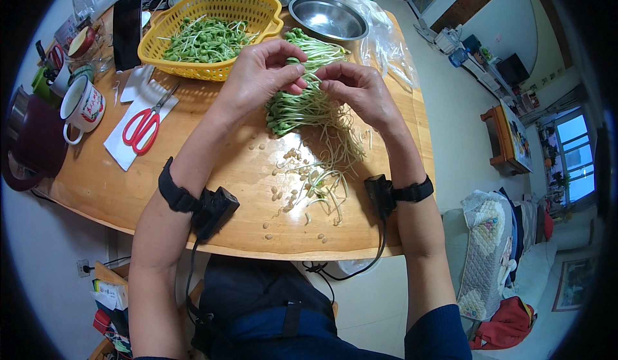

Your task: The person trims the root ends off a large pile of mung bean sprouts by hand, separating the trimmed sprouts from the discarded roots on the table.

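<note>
Above a heap of green-leaved sprouts [301, 111] on the wooden table, my left hand [268, 70] pinches the leafy end of a single sprout [292, 61]. My right hand [359, 90] has thumb and forefinger closed at the pale stem side, just right of the left fingertips. The stem between the two hands is partly hidden by fingers. Leaves in the heap point left, and thin pale stems and roots trail to the lower right. Below lie loose stem ends [321, 188] and scattered brown seed hulls [291, 155]. A yellow plastic basket [212, 70] beyond my left hand contains more sprouts [207, 41].
A steel bowl [328, 17] and a clear plastic bag [386, 46] sit at the far right. Red-handled scissors [142, 128] rest on white paper [120, 143] at left, near an enamel mug [83, 106] and a dark tablet [127, 32]. Cables hang from both wrist straps.
</note>
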`<state>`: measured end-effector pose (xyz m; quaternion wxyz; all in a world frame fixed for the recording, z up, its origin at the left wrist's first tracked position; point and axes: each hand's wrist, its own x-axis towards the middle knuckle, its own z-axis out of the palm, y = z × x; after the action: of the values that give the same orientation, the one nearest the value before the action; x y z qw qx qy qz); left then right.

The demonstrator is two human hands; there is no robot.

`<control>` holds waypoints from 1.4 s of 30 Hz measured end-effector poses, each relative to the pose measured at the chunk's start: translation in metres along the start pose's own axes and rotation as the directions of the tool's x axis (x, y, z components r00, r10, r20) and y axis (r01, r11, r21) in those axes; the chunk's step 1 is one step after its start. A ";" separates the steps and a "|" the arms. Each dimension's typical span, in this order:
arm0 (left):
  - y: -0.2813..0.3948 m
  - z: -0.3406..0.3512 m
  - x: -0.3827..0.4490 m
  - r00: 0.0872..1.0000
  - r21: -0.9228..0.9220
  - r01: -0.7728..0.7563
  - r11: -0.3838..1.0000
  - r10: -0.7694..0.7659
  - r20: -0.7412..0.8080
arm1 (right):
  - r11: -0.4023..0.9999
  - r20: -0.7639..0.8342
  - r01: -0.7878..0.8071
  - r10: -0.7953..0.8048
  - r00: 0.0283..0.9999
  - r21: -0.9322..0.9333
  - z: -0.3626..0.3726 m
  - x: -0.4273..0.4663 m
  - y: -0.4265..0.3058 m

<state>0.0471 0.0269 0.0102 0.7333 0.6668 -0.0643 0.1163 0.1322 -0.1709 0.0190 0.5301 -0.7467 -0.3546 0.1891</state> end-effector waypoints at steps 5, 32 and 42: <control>0.001 0.001 -0.001 0.994 0.072 -0.111 0.991 0.110 0.012 | 0.997 -0.063 0.071 -0.071 0.996 0.002 -0.005 0.003 0.001; -0.012 -0.010 -0.008 0.887 0.871 -0.416 0.262 0.326 0.326 | 0.973 -0.214 -0.178 0.207 0.955 0.149 -0.059 0.009 0.034; -0.013 -0.014 -0.009 0.913 0.879 -0.370 0.301 0.291 0.284 | 0.969 0.019 0.188 -0.188 0.982 -0.159 -0.041 -0.009 -0.019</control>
<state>0.0410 0.0389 -0.0061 0.1950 0.9348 -0.1499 0.2562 0.1465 -0.2007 0.0506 0.4831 -0.7496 -0.4389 0.1102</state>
